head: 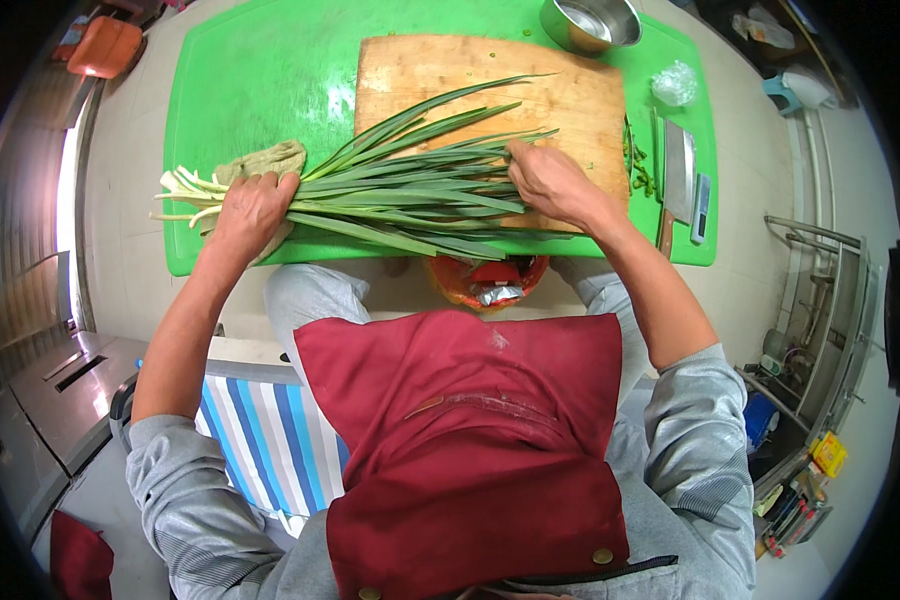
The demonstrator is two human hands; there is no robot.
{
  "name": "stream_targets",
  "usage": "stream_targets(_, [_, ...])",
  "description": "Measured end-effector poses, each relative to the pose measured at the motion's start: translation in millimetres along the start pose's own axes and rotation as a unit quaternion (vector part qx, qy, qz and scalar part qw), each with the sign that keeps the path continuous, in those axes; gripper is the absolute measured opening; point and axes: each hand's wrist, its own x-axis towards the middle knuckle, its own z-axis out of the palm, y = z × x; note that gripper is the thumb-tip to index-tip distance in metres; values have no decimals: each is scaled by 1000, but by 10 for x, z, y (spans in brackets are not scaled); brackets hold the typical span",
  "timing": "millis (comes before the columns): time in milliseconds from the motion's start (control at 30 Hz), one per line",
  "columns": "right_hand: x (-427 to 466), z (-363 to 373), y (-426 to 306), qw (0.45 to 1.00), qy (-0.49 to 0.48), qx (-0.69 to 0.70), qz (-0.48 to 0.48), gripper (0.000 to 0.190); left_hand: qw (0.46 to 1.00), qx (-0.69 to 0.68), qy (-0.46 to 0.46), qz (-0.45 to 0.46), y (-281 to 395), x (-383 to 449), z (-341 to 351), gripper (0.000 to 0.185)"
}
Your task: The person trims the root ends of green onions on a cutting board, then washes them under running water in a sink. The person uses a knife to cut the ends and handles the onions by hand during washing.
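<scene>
A large bunch of long green leafy stalks with pale ends, likely garlic greens (412, 184), lies across a green plastic tabletop (262, 82) and a wooden cutting board (450, 67). My left hand (256, 206) grips the bunch near its pale ends, which stick out to the left. Under that hand is a crumpled tan cloth (270, 160). Over the board, my right hand (551, 180) is at the leaf tips, thumb and fingers pinched together; its fingertips touch the leaves. Whether it holds a leaf firmly is hard to see. Some leaf tips fan out above it.
Right of the board lie a cleaver (679, 169), a small grey-blue object (700, 208) and chopped green bits (640, 169). A steel bowl (591, 26) and a crumpled clear plastic bag (675, 83) sit farther back. Below the table edge stands a red waste bin (450, 281).
</scene>
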Motion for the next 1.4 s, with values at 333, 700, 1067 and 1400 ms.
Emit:
stream_targets(333, [-233, 275, -112, 678, 114, 673, 271, 24, 999, -16, 19, 26, -41, -1, 20, 13])
stream_targets(700, [769, -344, 695, 972, 214, -2, 97, 24, 999, -2, 30, 42, -86, -36, -58, 11])
stream_targets(1067, [1225, -266, 721, 973, 48, -194, -116, 27, 998, -32, 23, 41, -111, -36, -26, 13])
stream_targets(1400, [824, -317, 572, 978, 39, -196, -66, 17, 999, -12, 35, 35, -112, -57, -30, 13])
